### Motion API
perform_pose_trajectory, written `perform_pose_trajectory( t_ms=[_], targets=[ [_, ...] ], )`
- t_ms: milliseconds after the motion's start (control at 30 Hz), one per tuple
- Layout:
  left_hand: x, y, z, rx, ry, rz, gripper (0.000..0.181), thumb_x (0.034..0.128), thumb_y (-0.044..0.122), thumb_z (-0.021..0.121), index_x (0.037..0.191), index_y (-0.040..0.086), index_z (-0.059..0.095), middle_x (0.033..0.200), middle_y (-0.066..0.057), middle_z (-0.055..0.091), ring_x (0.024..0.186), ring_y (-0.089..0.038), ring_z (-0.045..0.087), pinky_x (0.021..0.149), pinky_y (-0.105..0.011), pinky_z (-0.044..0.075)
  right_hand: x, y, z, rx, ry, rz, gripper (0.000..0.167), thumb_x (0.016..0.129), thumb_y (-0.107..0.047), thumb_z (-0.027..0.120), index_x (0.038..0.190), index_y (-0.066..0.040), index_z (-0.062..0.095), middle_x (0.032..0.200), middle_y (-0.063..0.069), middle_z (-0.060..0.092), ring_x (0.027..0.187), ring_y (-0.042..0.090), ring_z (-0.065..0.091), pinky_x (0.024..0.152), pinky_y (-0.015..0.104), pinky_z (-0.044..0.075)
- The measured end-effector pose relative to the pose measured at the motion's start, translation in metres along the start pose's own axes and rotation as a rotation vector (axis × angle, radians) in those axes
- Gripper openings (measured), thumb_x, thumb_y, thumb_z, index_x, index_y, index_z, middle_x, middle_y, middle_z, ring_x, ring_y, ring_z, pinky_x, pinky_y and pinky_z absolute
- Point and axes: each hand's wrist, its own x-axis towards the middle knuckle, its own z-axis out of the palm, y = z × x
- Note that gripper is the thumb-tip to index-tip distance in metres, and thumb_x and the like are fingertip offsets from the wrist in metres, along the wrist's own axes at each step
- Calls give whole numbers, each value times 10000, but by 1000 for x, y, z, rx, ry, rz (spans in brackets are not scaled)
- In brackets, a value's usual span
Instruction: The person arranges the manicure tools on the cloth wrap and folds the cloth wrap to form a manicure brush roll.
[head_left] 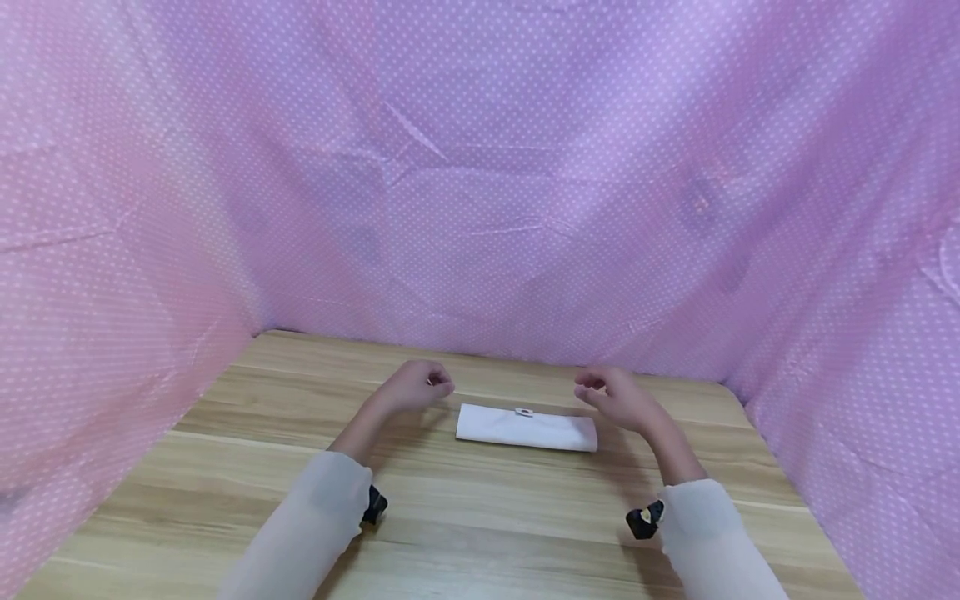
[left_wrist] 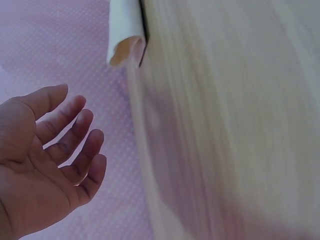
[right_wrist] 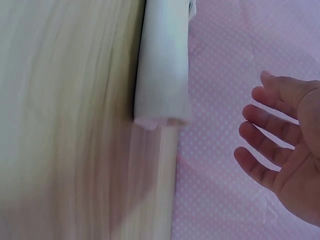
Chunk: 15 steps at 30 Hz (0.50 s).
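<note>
A white folded cloth-like bundle (head_left: 525,428) with a small tag on its upper edge lies lengthwise on the wooden table. In the left wrist view the end of the bundle (left_wrist: 126,32) looks hollow, like a loose roll; its other end (right_wrist: 162,70) shows in the right wrist view. My left hand (head_left: 420,385) hovers off the bundle's left end, holding nothing, its fingers (left_wrist: 75,132) loosely bent and spread. My right hand (head_left: 617,398) is held off the right end in the same way, its fingers (right_wrist: 265,125) relaxed and apart from the bundle. What lies inside the roll cannot be made out.
Wood-grain table (head_left: 480,533) stretches beneath both arms. Pink-purple polka-dot curtain (head_left: 480,208) hangs along the back and both sides, close to the table's edges. A black device (head_left: 645,521) is strapped at the right wrist, another (head_left: 374,505) at the left.
</note>
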Motion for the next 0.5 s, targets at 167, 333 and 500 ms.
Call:
perform_pose_trajectory(
  t_ms=[167,333,500],
  targets=[
    [-13,3,-11,130,42,30,176,1016,244,648,1042,88,727,956,-12,687,926,-194,632,855,-422,531,-15,6,-4,-64,60,-11,294,1022,-204,643,1181,35,708,1208,194,696,1160,420,609,977,603,477],
    [-27,4,-20,285,100,57,246,1001,262,664,1103,44,716,1045,-98,696,1019,-293,648,902,-526,515,-27,9,-5,-106,98,18,393,1026,-292,645,1240,36,677,1278,218,657,1257,450,541,1030,622,431],
    [-39,5,-23,405,114,71,349,1015,316,643,1208,30,687,1194,-154,679,1127,-380,621,947,-613,468,-39,12,-6,-226,140,65,501,1020,-397,637,1315,7,632,1320,222,624,1271,449,516,1020,648,417]
  ],
)
